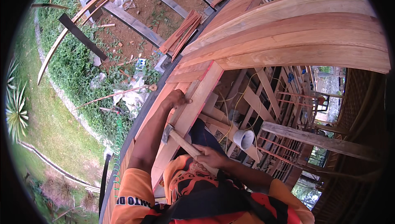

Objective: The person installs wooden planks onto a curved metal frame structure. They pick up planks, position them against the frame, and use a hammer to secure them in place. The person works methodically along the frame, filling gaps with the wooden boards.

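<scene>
My right hand point(208, 157) is wrapped round the wooden handle of a hammer point(184, 143). The metal head of the hammer is over a reddish-brown wooden plank point(198, 96), close to its near part. Farther up that plank, my left hand point(177, 99) rests with its fingers curled in at the surface. What those fingers pinch, if anything, is too small to make out. A red strip or line runs along the plank's right edge. The plank lies beside other boards of the same wood, with my leg partly showing underneath.
Long curved wall boards point(296, 38) rise at the upper right. Below the open framing stand a white bucket point(243, 139), a yellow cord and a weathered beam point(321, 140). Offcut strips point(181, 34) lie at the far side. A green coiled hose point(118, 154) hangs at the left.
</scene>
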`<state>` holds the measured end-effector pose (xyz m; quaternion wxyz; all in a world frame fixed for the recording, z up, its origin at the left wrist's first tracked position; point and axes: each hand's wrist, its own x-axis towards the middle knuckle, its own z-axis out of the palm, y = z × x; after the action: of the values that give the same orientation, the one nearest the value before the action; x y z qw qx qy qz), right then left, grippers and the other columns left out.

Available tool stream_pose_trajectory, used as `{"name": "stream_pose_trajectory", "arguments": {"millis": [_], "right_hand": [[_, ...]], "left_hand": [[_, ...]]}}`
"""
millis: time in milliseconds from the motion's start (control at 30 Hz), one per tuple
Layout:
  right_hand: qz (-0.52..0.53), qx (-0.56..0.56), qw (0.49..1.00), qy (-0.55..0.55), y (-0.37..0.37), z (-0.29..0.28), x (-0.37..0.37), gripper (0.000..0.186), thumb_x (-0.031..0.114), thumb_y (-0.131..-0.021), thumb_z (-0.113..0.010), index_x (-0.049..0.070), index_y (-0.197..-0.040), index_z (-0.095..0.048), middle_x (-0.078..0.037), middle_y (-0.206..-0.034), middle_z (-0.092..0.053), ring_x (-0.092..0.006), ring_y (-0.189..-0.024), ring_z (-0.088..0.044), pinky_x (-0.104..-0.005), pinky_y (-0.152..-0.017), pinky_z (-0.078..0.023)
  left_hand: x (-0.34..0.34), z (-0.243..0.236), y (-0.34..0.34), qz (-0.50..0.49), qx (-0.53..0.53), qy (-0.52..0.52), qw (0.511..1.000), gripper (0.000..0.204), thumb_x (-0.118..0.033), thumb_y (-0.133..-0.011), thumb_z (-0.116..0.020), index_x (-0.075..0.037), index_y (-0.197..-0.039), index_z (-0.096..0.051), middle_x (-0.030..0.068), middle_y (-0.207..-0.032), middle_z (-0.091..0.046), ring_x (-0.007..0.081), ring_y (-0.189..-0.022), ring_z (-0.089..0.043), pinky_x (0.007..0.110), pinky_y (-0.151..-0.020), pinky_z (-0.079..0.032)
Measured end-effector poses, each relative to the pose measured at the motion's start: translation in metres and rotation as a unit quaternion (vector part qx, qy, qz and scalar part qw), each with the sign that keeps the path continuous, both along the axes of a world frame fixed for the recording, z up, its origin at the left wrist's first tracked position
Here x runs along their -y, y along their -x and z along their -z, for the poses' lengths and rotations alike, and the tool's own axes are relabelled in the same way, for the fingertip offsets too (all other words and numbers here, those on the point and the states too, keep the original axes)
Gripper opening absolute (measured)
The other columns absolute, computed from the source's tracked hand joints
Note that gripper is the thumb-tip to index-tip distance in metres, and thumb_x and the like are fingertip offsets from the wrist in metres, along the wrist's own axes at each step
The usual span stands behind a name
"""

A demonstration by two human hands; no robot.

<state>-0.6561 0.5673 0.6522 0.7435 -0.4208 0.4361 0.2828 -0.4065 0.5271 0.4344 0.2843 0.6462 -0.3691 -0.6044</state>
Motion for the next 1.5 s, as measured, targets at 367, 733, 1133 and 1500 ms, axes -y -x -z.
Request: {"name": "stream_pose_trajectory", "arguments": {"millis": [367, 733, 1133, 1500], "right_hand": [[-0.134, 0.038, 0.985, 0.100, 0.000, -0.004, -0.003, 0.067, 0.004, -0.096, -0.052, 0.003, -0.159, -0.028, -0.004, -0.093, -0.058, -0.0074, -0.069, -0.055, -0.0260, -0.061, -0.049], [-0.285, 0.206, 0.922, 0.161, 0.062, -0.016, 0.049, 0.064, 0.022, -0.093, -0.067, 0.002, -0.148, -0.040, -0.008, -0.104, -0.063, -0.0108, -0.081, -0.062, -0.0284, -0.070, -0.053], [0.104, 0.065, 0.985, 0.122, 0.242, 0.071, 0.128, 0.026, 0.025, -0.093, -0.075, 0.005, -0.100, -0.059, -0.002, -0.077, -0.062, -0.0111, -0.064, -0.062, -0.0287, -0.060, -0.052], [0.641, -0.169, 0.743, 0.088, 0.394, 0.402, 0.090, 0.016, 0.009, -0.089, -0.077, -0.004, -0.091, -0.067, -0.010, -0.073, -0.065, -0.0216, -0.063, -0.068, -0.0368, -0.054, -0.055]], "left_hand": [[-0.004, -0.003, -0.001, -0.014, -0.046, 0.001, 0.999, 0.068, -0.055, -0.080, -0.081, 0.006, -0.109, -0.073, 0.0216, -0.096, -0.074, 0.0305, -0.083, -0.074, 0.043, -0.069, -0.060], [-0.234, -0.076, -0.077, -0.247, 0.028, -0.094, 0.964, 0.063, -0.053, -0.090, -0.069, 0.004, -0.116, -0.068, 0.0066, -0.083, -0.063, 0.0176, -0.074, -0.056, 0.038, -0.069, -0.046], [-0.266, -0.184, 0.156, -0.444, 0.024, -0.073, 0.892, 0.044, -0.044, -0.097, -0.066, -0.004, -0.113, -0.074, -0.0060, -0.075, -0.055, 0.0059, -0.069, -0.047, 0.026, -0.063, -0.038], [-0.186, -0.002, 0.166, -0.253, 0.201, 0.067, 0.944, 0.048, -0.035, -0.105, -0.052, -0.007, -0.144, -0.056, 0.0220, -0.162, -0.030, 0.0449, -0.135, -0.045, 0.057, -0.111, -0.037]]}}
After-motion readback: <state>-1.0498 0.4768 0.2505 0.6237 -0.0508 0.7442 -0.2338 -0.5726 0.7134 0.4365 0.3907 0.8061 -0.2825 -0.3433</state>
